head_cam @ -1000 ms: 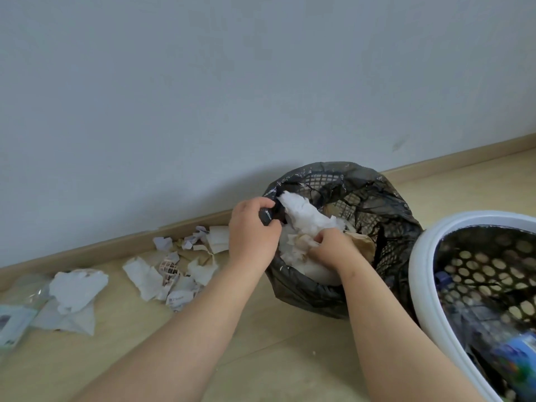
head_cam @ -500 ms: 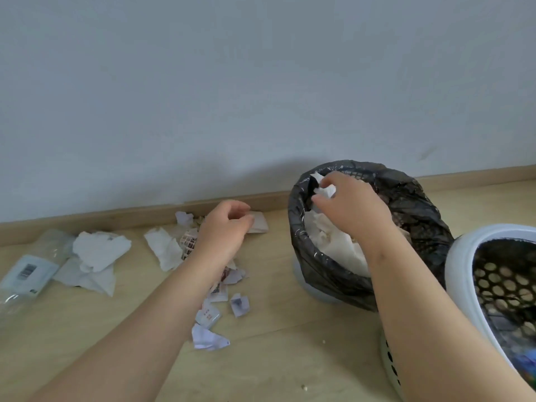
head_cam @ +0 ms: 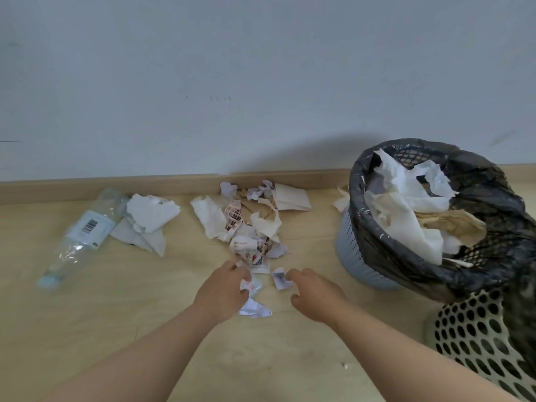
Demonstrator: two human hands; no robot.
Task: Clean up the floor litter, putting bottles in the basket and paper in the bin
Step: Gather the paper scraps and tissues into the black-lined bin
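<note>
Two hands work low over the floor (head_cam: 116, 314): the left hand (head_cam: 223, 290) pinches a paper scrap (head_cam: 251, 285) in curled fingers, while the right hand (head_cam: 316, 295), half open and holding nothing, touches a second scrap (head_cam: 279, 279) near the paper-filled bin (head_cam: 355, 195).

One wide-angle head view looks forward and down at the floor (head_cam: 116, 329), square to the wall (head_cam: 261, 82) behind the bin (head_cam: 349, 256). It sits close: left of the bin, the paper scrap (head_cam: 251, 285) pinched by the left hand (head_cam: 223, 288) shows red print; the basket (head_cam: 470, 343) before the bin is cropped.
</note>
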